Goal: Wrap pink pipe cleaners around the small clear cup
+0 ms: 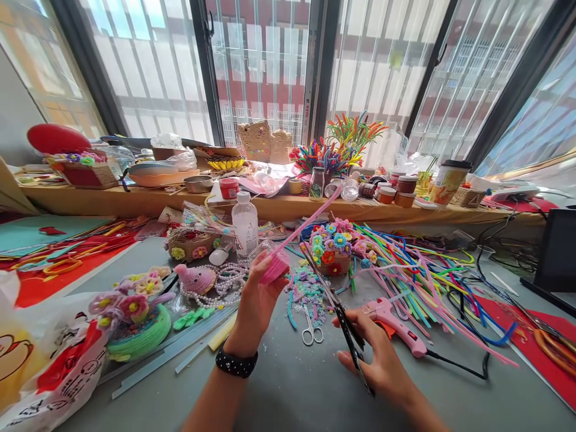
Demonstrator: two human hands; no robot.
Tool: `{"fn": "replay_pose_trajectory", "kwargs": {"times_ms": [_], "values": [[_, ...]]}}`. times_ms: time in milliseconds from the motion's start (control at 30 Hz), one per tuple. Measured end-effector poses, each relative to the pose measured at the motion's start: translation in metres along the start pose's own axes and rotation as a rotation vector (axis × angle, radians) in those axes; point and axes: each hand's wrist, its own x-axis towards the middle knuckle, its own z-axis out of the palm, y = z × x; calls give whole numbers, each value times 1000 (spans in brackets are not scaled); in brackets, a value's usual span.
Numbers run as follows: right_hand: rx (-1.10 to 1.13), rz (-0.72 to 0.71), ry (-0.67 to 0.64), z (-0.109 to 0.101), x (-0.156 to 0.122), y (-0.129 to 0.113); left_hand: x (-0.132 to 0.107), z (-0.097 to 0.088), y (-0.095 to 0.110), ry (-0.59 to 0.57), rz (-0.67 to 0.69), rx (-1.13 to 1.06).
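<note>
My left hand [256,294], closed, grips a pink coil of pipe cleaner [275,268]. From the coil a long pink pipe cleaner strand [310,223] rises up and to the right. My right hand [380,357] has its fingers in the black handles of a long pair of scissors [328,294]. Their blades point up and to the left, close to the strand; whether they touch it I cannot tell. Small silver scissors [312,331] lie on the table between my hands, just below a heap of cut pastel pieces [309,288].
A pink glue gun [402,333] lies right of my right hand, with loose pipe cleaners [418,279] behind it. A bottle [245,222] and a flower basket [335,255] stand ahead. Clear glue sticks [166,354], a green flowered piece [139,336] and a plastic bag [58,360] are left.
</note>
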Motion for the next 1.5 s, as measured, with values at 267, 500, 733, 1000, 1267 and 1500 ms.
{"fn": "replay_pose_trajectory", "kwargs": {"times_ms": [267, 500, 733, 1000, 1267, 1500], "values": [[-160, -58, -32, 12, -5, -2, -1, -2, -11, -95, 29, 52], [-199, -107, 65, 17, -7, 1, -4, 1, -22, -179, 7, 144], [-207, -143, 84, 16, -7, 1, -9, 5, -26, -240, -31, 225], [-163, -91, -46, 12, -3, -4, -7, 5, -23, -222, -30, 308], [-209, -59, 11, 15, -4, -3, -9, 6, -28, -252, -29, 363], [-256, -125, 67, 18, -4, -2, -15, 11, -32, -215, -48, 330]]}}
